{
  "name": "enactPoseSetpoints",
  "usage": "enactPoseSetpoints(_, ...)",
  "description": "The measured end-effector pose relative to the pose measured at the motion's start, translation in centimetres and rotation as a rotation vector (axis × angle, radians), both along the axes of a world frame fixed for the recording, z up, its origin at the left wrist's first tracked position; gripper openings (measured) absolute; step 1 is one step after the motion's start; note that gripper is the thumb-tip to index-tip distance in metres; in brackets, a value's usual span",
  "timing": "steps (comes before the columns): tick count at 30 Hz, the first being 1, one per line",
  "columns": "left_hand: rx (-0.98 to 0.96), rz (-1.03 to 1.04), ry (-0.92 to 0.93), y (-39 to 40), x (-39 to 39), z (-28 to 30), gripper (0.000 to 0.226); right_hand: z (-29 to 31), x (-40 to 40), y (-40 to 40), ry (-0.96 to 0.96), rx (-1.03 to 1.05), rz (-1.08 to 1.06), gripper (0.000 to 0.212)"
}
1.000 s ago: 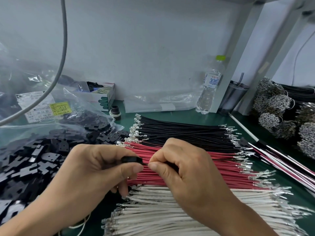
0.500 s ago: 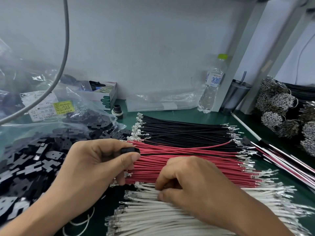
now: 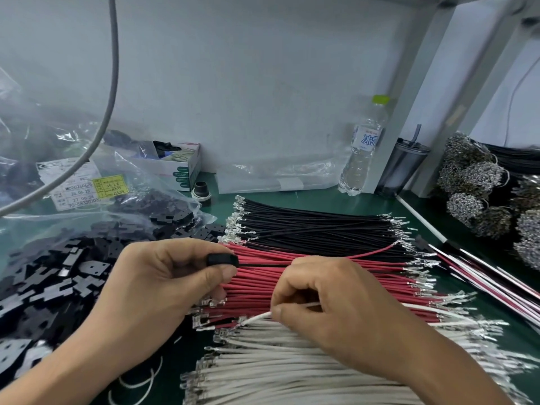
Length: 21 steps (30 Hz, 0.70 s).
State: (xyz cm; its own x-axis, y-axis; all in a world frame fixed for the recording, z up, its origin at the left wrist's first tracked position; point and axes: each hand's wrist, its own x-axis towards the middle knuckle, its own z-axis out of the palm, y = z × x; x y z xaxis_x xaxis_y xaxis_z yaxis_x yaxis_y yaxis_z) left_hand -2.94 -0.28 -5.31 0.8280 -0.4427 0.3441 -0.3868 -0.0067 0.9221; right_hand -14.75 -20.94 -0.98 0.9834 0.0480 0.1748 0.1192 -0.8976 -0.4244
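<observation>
matt white wire (image 3: 257,316), shiny metal terminals (image 3: 455,296)

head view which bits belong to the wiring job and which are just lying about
In use: left hand, black housing, right hand, white wire, red wires, black wires.
Lying about: water bottle, tumbler, cardboard box.

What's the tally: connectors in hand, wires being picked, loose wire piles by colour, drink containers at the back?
Black connector, gripped by left hand: 1
White wire, pinched by right hand: 1
Black wire pile: 1
Red wire pile: 1
White wire pile: 1
Water bottle: 1
Tumbler: 1
Total: 7
</observation>
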Motion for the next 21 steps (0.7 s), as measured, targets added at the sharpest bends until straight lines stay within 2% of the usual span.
enactPoseSetpoints(5,-0.012,0.022,-0.004,-0.2,-0.3,0.2,0.020,0.2,0.3,-1.0,-0.006,0.132,-0.016,0.024)
enactPoseSetpoints(8,-0.022,0.029,-0.006,-0.3,-0.5,0.5,0.020,-0.1,0.4,-1.1,-0.034,0.124,-0.029,0.028)
enactPoseSetpoints(14,-0.037,-0.023,0.014,-0.2,-0.7,1.1,0.019,0.0,0.4,-0.8,-0.326,0.149,-0.072,0.019)
enactPoseSetpoints(21,-0.058,-0.068,0.082,-0.2,-0.7,1.0,0.023,-0.1,0.3,-0.6,-0.404,0.111,-0.103,0.012)
